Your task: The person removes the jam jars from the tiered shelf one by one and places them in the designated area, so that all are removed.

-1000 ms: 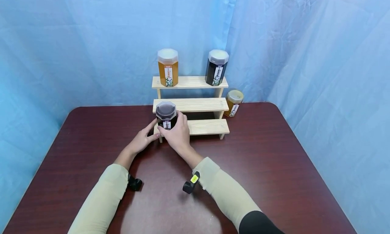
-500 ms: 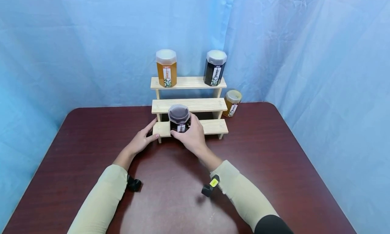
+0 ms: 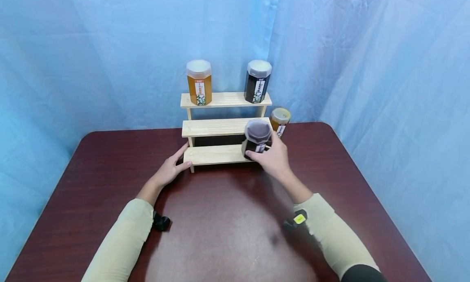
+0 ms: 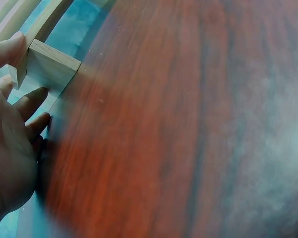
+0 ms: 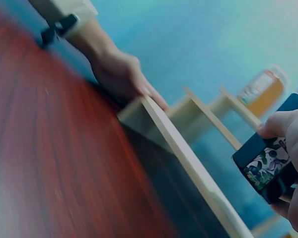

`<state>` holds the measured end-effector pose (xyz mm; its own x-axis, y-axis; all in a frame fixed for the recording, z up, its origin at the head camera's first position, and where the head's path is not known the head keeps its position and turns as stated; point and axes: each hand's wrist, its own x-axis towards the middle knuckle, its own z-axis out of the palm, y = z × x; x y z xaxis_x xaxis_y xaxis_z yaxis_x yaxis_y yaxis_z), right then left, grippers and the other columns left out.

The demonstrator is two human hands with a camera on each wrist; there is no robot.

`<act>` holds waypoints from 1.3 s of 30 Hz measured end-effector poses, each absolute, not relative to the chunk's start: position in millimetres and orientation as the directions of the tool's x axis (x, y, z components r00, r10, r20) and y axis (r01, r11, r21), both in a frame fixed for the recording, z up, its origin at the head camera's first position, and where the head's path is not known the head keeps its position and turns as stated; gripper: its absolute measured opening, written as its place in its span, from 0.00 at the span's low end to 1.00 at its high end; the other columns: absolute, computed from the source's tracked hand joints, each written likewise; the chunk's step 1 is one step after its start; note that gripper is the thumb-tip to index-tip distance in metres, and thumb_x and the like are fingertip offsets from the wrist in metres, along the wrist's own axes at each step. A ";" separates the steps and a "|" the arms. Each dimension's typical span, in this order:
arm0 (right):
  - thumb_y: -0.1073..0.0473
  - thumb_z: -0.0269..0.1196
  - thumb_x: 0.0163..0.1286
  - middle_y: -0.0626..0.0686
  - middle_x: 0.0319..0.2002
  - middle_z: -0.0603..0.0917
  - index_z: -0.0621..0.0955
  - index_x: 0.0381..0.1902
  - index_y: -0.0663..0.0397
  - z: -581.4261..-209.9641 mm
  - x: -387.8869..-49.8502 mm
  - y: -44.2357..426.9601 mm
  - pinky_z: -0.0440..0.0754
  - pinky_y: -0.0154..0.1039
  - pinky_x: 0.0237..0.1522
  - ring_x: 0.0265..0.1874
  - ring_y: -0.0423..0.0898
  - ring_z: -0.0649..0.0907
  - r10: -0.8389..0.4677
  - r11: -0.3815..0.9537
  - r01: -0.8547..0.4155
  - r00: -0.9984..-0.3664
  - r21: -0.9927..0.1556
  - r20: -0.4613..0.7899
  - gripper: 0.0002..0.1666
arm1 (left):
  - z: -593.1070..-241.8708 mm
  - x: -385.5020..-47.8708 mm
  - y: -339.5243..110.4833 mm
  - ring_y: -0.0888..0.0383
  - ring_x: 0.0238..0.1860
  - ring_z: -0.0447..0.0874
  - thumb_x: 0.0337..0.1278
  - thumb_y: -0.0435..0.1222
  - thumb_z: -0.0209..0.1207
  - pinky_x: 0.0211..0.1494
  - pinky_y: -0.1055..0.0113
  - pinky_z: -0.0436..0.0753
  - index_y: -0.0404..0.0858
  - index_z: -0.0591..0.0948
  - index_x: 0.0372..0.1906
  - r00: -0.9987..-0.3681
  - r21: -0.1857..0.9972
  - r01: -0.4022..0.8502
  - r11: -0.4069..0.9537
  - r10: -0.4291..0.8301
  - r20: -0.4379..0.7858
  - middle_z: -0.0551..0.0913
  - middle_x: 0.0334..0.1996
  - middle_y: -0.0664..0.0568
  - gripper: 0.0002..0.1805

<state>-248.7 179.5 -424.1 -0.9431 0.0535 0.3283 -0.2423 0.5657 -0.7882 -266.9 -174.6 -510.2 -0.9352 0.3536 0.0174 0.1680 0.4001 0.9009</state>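
Pale blue curtain fills the upper part of my head view, behind a dark red-brown table with rounded far corners. From here I see the right hand, right of centre, gripping the dark lidded jar between thumb and fingers, close around its sides. That jar stands nearly upright in front of the right end of the wooden stand; in my right wrist view, background shows between its base and the lowest board. Just beyond those fingers, to the upper right, I have the smaller amber jar on the table, partly hidden and tight beside the stand. My left hand, left of centre, is loosely spread, its thumb and fingers resting at the left end of the lowest step. Higher up, near the top step's two ends, I see the tall amber jar and the black jar, well apart, with a run of bare board between them. Lower down, I get a broad stretch of tabletop between the forearms, and more room toward the right edge.
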 end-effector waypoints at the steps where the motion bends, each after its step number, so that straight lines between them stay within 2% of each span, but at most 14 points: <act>1: 0.50 0.82 0.46 0.53 0.52 0.84 0.75 0.65 0.50 -422.4 -249.3 188.7 0.77 0.51 0.55 0.51 0.49 0.82 0.058 0.574 -0.236 -0.943 -0.784 0.326 0.48 | -510.3 -267.0 -174.8 0.42 0.78 0.48 0.74 0.47 0.57 0.74 0.39 0.53 0.54 0.48 0.83 -0.936 0.902 0.167 0.399 0.352 0.018 0.53 0.79 0.42 0.42; 5: 0.49 0.83 0.46 0.56 0.54 0.83 0.73 0.68 0.50 -418.6 -254.0 227.8 0.79 0.51 0.53 0.50 0.51 0.83 0.087 0.615 -0.210 -0.940 -0.760 0.330 0.51 | -509.9 -266.5 -174.9 0.41 0.78 0.50 0.74 0.48 0.57 0.73 0.39 0.54 0.52 0.48 0.83 -0.938 0.900 0.165 0.403 0.347 0.017 0.54 0.79 0.40 0.42; 11: 0.53 0.82 0.49 0.58 0.60 0.80 0.71 0.70 0.53 -414.8 -271.4 286.1 0.72 0.54 0.62 0.60 0.55 0.78 0.171 0.630 -0.126 -0.940 -0.767 0.295 0.52 | -507.9 -266.6 -173.8 0.41 0.78 0.50 0.74 0.47 0.56 0.74 0.40 0.54 0.50 0.48 0.83 -0.936 0.900 0.169 0.402 0.350 0.019 0.55 0.78 0.40 0.42; 17: 0.51 0.79 0.54 0.60 0.63 0.78 0.68 0.70 0.57 -412.6 -295.8 331.2 0.71 0.54 0.62 0.63 0.56 0.75 0.236 0.616 -0.045 -0.942 -0.787 0.239 0.50 | -509.0 -268.0 -174.2 0.41 0.78 0.48 0.74 0.47 0.56 0.73 0.39 0.54 0.50 0.48 0.83 -0.934 0.904 0.177 0.390 0.357 0.029 0.53 0.79 0.41 0.42; 22: 0.50 0.77 0.58 0.65 0.64 0.75 0.66 0.71 0.62 -417.5 -315.7 353.3 0.70 0.58 0.62 0.64 0.61 0.73 0.239 0.641 0.014 -0.954 -0.767 0.182 0.50 | -509.0 -267.0 -174.8 0.42 0.78 0.49 0.74 0.48 0.57 0.73 0.39 0.55 0.51 0.48 0.83 -0.936 0.902 0.172 0.396 0.352 0.024 0.53 0.79 0.42 0.42; 27: 0.51 0.78 0.57 0.67 0.64 0.74 0.66 0.72 0.63 -431.6 -338.8 372.5 0.69 0.60 0.62 0.64 0.64 0.72 0.218 0.679 0.025 -0.961 -0.734 0.169 0.51 | -505.6 -267.4 -172.2 0.42 0.78 0.50 0.74 0.48 0.57 0.73 0.40 0.56 0.51 0.48 0.83 -0.936 0.900 0.173 0.401 0.352 0.023 0.55 0.79 0.41 0.42; 33: 0.54 0.78 0.56 0.66 0.64 0.75 0.66 0.73 0.62 -446.9 -363.7 386.6 0.68 0.58 0.64 0.65 0.62 0.72 0.187 0.685 0.004 -0.967 -0.729 0.171 0.52 | -505.2 -268.6 -170.8 0.42 0.78 0.51 0.74 0.47 0.57 0.73 0.40 0.56 0.51 0.48 0.83 -0.935 0.899 0.174 0.403 0.354 0.022 0.55 0.78 0.42 0.42; 39: 0.56 0.79 0.55 0.66 0.62 0.76 0.69 0.70 0.61 -456.6 -382.2 387.7 0.67 0.57 0.64 0.62 0.61 0.73 0.143 0.680 -0.041 -0.972 -0.732 0.187 0.48 | -507.7 -265.3 -174.2 0.41 0.78 0.50 0.74 0.46 0.57 0.73 0.39 0.55 0.50 0.49 0.83 -0.940 0.894 0.172 0.413 0.341 0.024 0.55 0.79 0.42 0.42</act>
<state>-382.2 387.7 -456.6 -0.9719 0.1431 0.1870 -0.0407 0.6801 -0.7320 -265.3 -174.2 -507.7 -0.9399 0.3407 0.0238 0.1725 0.4133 0.8941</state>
